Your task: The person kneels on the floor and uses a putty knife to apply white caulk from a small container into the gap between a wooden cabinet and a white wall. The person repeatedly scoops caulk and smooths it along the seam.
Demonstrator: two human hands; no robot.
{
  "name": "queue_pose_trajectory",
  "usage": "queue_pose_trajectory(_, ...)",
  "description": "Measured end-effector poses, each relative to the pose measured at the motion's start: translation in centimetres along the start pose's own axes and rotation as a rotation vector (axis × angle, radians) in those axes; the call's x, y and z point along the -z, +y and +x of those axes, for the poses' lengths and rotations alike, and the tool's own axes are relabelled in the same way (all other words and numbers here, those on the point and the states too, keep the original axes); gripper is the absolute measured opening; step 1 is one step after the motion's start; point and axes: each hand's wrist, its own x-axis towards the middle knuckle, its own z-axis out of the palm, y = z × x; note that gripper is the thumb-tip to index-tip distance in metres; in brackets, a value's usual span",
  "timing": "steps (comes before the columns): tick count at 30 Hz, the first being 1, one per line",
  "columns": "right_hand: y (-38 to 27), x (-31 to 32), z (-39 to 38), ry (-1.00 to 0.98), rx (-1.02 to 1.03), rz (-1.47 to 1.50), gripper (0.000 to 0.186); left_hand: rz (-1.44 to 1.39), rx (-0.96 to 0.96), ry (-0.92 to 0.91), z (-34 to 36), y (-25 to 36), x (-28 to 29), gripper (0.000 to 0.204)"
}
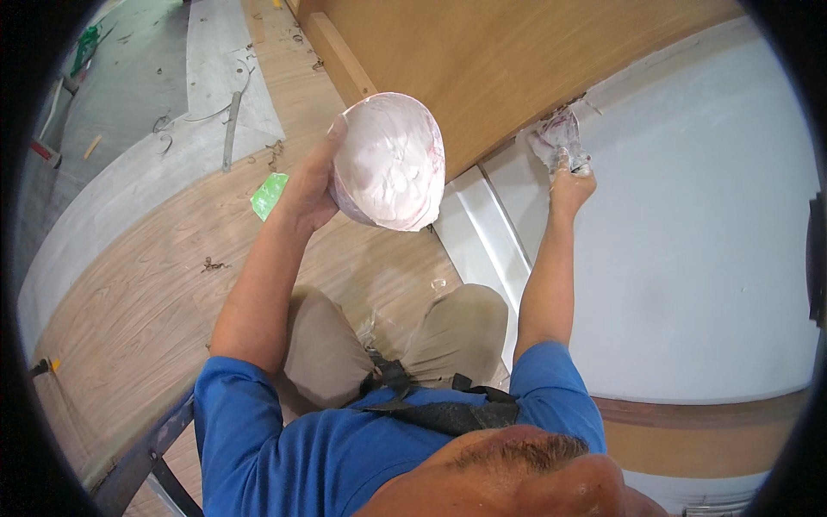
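Head view: the left hand [315,185] grips a rounded bowl [437,191] by its left side, thumb at the rim, holding it above the wood-grain floor [155,267]. The bowl is tilted so its interior shows; its rim is uneven, with pinkish smears along the right edge. Pale pinkish-white paste [388,164] coats the inside, its surface ridged and dimpled. The right hand [571,191] is closed around a paste-smeared spreading tool [556,140], positioned where the white panel [689,215] meets the brown wooden panel [517,60]; contact cannot be determined. A green scrap [269,196] lies beside the left forearm.
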Motion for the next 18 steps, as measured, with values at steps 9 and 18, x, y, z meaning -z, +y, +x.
queue_pose_trajectory(9,0.8,-0.6,2.4,0.038,0.016,-0.102,0.016,0.004,-0.013,-0.061,0.4,-0.2,0.5,0.086)
queue_pose_trajectory(18,-1.5,-0.5,1.6,0.095,-0.028,-0.346,0.021,-0.001,-0.041,-0.045,0.1,0.1,0.4,0.085)
